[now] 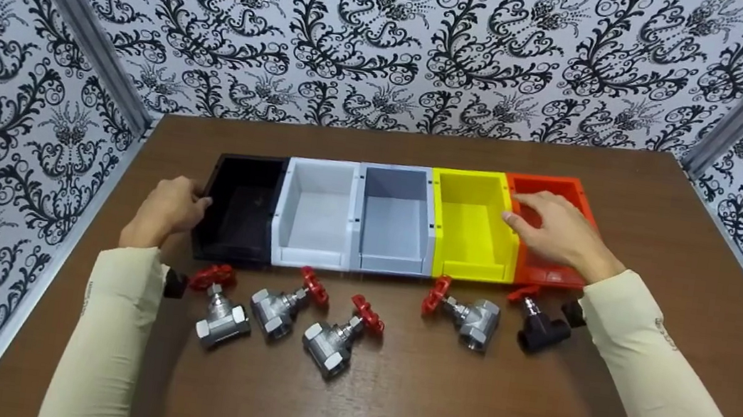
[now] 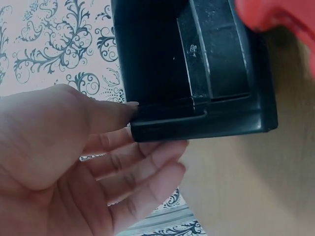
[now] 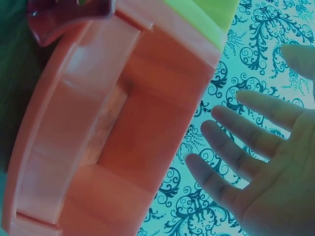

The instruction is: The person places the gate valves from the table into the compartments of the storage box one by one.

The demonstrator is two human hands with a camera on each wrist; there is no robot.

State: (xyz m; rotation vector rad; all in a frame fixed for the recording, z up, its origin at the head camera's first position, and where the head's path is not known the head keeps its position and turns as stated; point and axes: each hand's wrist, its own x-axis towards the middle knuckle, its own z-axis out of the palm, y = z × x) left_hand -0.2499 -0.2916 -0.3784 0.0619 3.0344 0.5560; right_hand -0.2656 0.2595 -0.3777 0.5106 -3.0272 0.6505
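Observation:
My left hand (image 1: 167, 207) is at the left wall of a black bin (image 1: 241, 220). In the left wrist view its thumb lies at the rim, with the curled fingers against the outside of the wall. My right hand (image 1: 559, 229) hovers over the red bin (image 1: 549, 273) with fingers spread; the right wrist view shows nothing in it. Between these bins stand a white bin (image 1: 316, 223), a grey bin (image 1: 392, 225) and a yellow bin (image 1: 476, 233), all joined in one row.
In front of the bins lie several metal valves with red handwheels, among them a left one (image 1: 224, 322), a middle one (image 1: 328, 346) and a right one (image 1: 475, 322). A black-bodied valve (image 1: 542, 331) lies near the right sleeve. Patterned walls (image 1: 393, 46) enclose the brown table (image 1: 402, 413).

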